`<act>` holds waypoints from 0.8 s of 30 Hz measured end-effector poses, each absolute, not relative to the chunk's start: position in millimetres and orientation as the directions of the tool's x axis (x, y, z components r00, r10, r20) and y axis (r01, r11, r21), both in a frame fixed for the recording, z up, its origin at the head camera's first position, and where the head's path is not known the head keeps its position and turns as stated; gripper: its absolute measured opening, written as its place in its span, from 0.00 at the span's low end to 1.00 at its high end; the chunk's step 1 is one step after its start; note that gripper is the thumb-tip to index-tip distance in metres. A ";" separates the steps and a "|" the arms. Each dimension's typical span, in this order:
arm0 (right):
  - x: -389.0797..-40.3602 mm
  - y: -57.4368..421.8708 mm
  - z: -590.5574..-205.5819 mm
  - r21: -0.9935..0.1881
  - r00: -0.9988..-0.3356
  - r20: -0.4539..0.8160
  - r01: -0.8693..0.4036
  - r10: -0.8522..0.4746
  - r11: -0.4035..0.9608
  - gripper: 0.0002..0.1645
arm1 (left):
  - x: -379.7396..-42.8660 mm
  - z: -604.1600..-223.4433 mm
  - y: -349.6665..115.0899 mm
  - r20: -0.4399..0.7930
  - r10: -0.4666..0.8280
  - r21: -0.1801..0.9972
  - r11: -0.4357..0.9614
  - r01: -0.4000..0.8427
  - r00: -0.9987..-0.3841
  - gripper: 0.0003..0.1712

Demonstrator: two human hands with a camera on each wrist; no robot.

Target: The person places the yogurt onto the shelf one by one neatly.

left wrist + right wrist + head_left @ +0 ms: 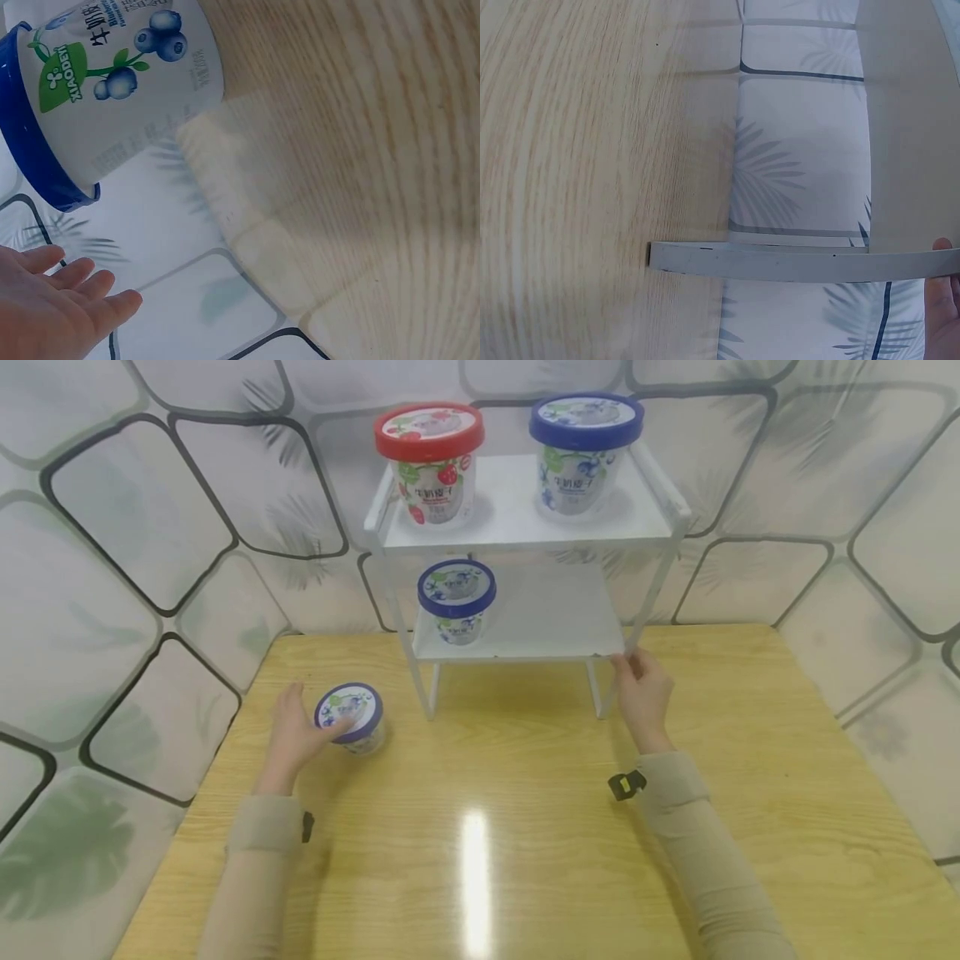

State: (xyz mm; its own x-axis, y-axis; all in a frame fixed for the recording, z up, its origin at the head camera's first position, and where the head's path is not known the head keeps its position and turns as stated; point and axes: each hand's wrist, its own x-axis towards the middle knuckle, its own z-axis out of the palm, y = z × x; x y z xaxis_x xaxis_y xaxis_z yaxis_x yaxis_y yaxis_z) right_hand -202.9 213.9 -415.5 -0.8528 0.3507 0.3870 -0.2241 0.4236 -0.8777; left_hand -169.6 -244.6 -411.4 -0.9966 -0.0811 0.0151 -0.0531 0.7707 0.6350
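On the left of the table, a blueberry tub with a blue lid stands upright. My left hand is beside it, fingers spread, the thumb overlapping the lid in the head view. The left wrist view has the same hand with its fingertips apart from the tub. My right hand holds the front right leg of a white two-tier shelf rack at the lower shelf's corner. In the right wrist view, fingers wrap the leg at the right edge, partly out of frame.
A smaller blue-lidded tub sits at the left of the lower shelf. Up top stand a red-lidded strawberry tub and a large blue-lidded tub. The wooden table meets patterned walls behind and at both sides.
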 end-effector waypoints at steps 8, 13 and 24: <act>-203.2 213.8 -416.2 -0.889 -0.858 0.372 -0.220 0.353 0.401 0.21 | -175.3 -418.8 -243.9 -0.059 -0.009 0.652 0.757 -0.046 -0.998 0.68; -203.6 213.6 -414.9 -0.897 -0.862 0.357 -0.209 0.359 0.389 0.21 | -182.9 -420.8 -239.3 -0.036 0.057 0.627 0.779 0.022 -0.998 0.69; -203.8 214.1 -416.0 -0.884 -0.857 0.383 -0.231 0.346 0.407 0.21 | -185.5 -422.2 -229.0 -0.067 0.113 0.595 0.802 0.052 -0.991 0.63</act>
State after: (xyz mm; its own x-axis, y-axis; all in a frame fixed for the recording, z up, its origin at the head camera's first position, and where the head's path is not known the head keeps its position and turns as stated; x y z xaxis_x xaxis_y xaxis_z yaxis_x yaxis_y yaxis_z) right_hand -203.8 214.1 -416.0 -0.8569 0.3455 0.3826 -0.2306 0.4069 -0.8839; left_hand -185.5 -229.0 -422.2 -0.9913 0.1132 -0.0668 0.0516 0.8024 0.5945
